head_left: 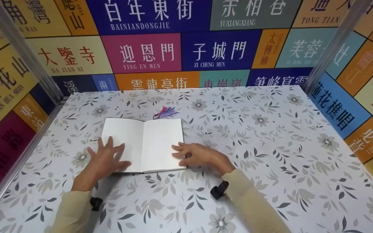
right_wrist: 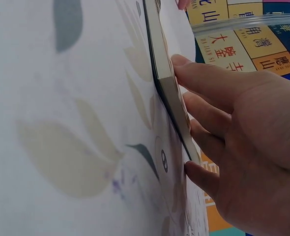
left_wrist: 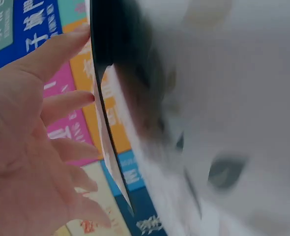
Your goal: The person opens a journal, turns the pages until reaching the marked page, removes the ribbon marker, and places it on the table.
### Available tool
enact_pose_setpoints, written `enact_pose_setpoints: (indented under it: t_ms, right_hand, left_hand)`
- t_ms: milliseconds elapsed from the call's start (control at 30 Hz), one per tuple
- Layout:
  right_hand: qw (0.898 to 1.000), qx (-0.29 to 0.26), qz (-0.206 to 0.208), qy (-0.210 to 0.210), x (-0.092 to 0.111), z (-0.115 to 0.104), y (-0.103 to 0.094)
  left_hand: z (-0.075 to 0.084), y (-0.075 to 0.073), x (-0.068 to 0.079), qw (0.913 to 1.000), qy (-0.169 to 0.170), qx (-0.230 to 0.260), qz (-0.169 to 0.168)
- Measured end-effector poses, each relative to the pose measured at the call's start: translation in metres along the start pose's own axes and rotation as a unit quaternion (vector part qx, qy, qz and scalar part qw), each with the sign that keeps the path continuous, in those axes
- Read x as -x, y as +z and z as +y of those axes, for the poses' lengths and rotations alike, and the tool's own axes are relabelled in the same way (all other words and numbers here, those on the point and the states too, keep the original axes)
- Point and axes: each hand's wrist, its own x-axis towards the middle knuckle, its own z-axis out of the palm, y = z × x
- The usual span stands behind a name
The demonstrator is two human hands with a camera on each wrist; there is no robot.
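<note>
An open notebook (head_left: 162, 139) with blank white pages lies flat on the table. My left hand (head_left: 106, 158) is over its left page, fingers spread, with the thumb near the lower edge. In the left wrist view the left hand's fingertips (left_wrist: 88, 97) are right at the notebook's thin cover edge (left_wrist: 110, 142). On the right page's outer edge rests my right hand (head_left: 194, 154), fingers lightly bent. The right wrist view shows the thick page block (right_wrist: 172, 98) with the right hand's fingertips (right_wrist: 182, 61) along its side.
A pink and purple tassel (head_left: 167, 112) lies just beyond the notebook's top edge. The table wears a white cloth (head_left: 264, 142) printed with grey flowers and leaves. Colourful panels with Chinese place names (head_left: 141, 51) stand behind and at both sides. Black wrist devices (head_left: 219, 190) sit at the sleeves.
</note>
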Motion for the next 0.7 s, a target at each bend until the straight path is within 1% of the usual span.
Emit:
enact_pose_setpoints:
  t_ms: [100, 200, 300, 367, 500, 700]
  right_hand:
    - [1.000, -0.002, 0.000, 0.002, -0.001, 0.001, 0.000]
    - [1.000, -0.006, -0.003, -0.001, 0.000, 0.002, 0.000]
    - [1.000, -0.009, -0.006, -0.002, -0.001, 0.002, 0.001]
    - [1.000, -0.011, -0.006, 0.000, -0.001, 0.001, 0.001]
    - [1.000, -0.006, -0.001, 0.007, -0.001, 0.000, 0.000]
    - [1.000, 0.015, 0.005, 0.004, -0.001, -0.001, 0.001]
  left_hand:
    - [0.006, 0.006, -0.009, 0.9993, 0.005, 0.015, -0.033]
    - [0.010, 0.008, -0.016, 0.9975, 0.018, 0.033, -0.060]
    - [0.010, 0.011, -0.021, 0.9944, 0.032, 0.051, -0.087]
    - [0.010, 0.012, -0.024, 0.9912, 0.040, 0.060, -0.111]
    - [0.015, 0.010, -0.029, 0.9858, 0.036, 0.056, -0.154]
    - [0.022, 0.013, -0.037, 0.9827, 0.023, 0.026, -0.182]
